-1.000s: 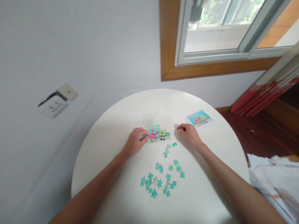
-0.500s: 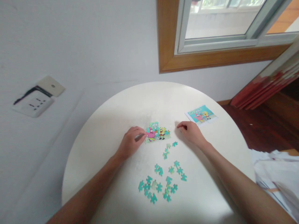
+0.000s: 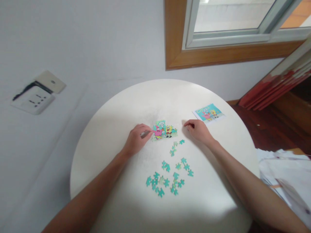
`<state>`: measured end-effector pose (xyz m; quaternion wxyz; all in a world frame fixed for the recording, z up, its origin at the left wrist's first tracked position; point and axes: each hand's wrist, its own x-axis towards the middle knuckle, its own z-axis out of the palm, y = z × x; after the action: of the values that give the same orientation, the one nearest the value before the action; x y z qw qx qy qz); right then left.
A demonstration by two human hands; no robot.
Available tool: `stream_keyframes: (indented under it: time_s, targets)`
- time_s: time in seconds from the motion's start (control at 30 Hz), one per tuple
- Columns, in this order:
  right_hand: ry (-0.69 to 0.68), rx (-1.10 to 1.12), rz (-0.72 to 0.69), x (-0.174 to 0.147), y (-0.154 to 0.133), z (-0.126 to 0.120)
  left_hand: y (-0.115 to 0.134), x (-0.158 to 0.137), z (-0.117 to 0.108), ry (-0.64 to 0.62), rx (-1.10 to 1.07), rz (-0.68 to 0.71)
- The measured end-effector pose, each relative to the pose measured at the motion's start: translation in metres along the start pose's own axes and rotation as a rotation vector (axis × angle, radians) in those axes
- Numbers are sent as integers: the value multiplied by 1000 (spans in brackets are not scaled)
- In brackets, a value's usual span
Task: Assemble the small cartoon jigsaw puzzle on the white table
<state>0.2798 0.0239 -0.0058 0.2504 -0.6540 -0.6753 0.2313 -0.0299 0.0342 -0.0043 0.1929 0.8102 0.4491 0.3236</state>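
Note:
A partly assembled jigsaw puzzle (image 3: 162,131) with pink and yellow cartoon figures lies mid-table. At its left edge is my left hand (image 3: 139,137), thumb and forefinger pinched together on the border. To the puzzle's right, apart from it, my right hand (image 3: 198,130) rests on the table with fingers curled closed; nothing shows in them. Loose green puzzle pieces (image 3: 175,186) lie scattered nearer me, and a small group (image 3: 172,150) sits just below the puzzle. A printed reference picture (image 3: 209,113) of the same figures lies beyond my right hand.
The round white table (image 3: 116,200) stands against a white wall. A wall socket (image 3: 34,98) is at left, and a wood-framed window (image 3: 177,35) above. Red curtains (image 3: 269,90) hang at right, with white papers or cloth (image 3: 284,174) below them.
The view has tilted down slightly, so everything sits a little higher in the picture. Both hands and the puzzle pieces keep their places on the table.

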Motion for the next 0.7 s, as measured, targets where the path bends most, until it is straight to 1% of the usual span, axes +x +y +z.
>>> stream_keyframes:
  time_s: [0.1,0.2,0.23,0.3,0.37,0.43,0.53,0.6,0.7]
  targets:
    - [0,28,-9,3,1,-2,1,1,0,2,1,13]
    - [-56,129,-83,-5,-13,-15,2,2,0,4,3,-4]
    - [-91,157,-125,-13,-22,-21,2,2,-1,5,2,-10]
    - [-164,139,-229,-37,-44,-32,2,2,-1,12,-1,-16]
    - [-307,83,-323,-68,-65,-38,2,2,-2,19,-3,-19]
    - [-422,-26,-388,-101,-78,-36,2,3,-2,23,-4,-20]
    - [-519,-208,-402,-137,-81,-23,2,3,-2,16,-7,-15]
    - [-538,-291,-392,-150,-77,-14,3,3,-1,12,-11,-11]
    - [-537,-340,-376,-156,-71,-6,3,3,-1,11,-8,-3]
